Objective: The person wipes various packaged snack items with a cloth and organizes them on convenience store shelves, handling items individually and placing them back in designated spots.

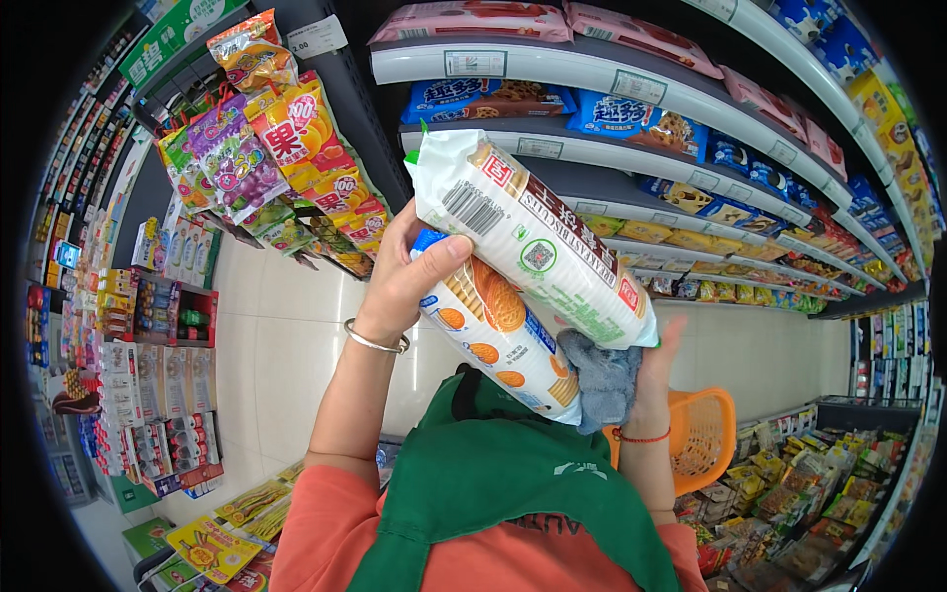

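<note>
My left hand (414, 270) grips the upper ends of two long biscuit packs, its thumb lying across them. One is a white pack of breakfast biscuits (547, 251) with a barcode and a green round code, slanting down to the right. Below it is a white and blue biscuit pack (503, 333) with round biscuits printed on it. My right hand (655, 366), partly hidden, is at the lower right end of the packs, with a grey-blue fluffy cloth (607, 377) between it and the packs; its fingers are mostly out of sight behind them.
Curved shelves with blue cookie packs (636, 126) and pink packs (473, 22) rise in front. Bags of gummy candy (237, 159) hang at the upper left. An orange plastic basket (703, 440) is beside my right arm. Snack bags (799, 481) fill a low display at the lower right.
</note>
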`<act>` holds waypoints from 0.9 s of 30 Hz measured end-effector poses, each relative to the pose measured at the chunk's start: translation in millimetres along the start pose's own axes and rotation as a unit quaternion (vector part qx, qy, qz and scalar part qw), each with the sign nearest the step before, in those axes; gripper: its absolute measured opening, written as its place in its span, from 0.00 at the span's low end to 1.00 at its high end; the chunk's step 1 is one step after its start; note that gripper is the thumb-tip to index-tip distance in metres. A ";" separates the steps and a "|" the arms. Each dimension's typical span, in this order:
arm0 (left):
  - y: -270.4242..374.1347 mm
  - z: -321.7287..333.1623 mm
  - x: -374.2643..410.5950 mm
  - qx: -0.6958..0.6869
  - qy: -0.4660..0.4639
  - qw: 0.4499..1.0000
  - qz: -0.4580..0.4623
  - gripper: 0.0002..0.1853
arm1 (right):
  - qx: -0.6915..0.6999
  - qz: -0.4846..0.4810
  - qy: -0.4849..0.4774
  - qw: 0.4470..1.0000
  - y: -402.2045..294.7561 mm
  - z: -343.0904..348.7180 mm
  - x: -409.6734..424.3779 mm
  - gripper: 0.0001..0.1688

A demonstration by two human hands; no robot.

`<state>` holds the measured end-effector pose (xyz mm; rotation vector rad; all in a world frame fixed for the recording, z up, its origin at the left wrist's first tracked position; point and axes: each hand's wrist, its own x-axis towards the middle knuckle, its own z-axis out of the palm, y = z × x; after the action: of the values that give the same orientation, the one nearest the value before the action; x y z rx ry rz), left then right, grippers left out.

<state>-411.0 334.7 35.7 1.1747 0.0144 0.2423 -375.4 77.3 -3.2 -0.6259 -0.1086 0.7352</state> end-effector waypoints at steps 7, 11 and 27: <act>-1.4 1.0 -5.3 0.019 0.016 0.999 0.033 0.34 | -0.232 -0.084 0.089 0.965 -5.1 4.4 -2.1 0.47; -3.8 -3.3 -5.7 0.003 0.021 1.000 0.010 0.34 | -0.230 -0.073 0.104 0.965 -8.1 10.2 -1.8 0.45; -10.9 -3.5 -14.6 -0.042 0.066 0.997 0.005 0.33 | -0.354 -0.046 0.045 0.933 -10.6 23.6 1.2 0.29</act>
<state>-423.7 331.1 22.7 1.0747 0.1136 0.3254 -375.4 83.7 21.9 -1.3324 -0.3252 0.5636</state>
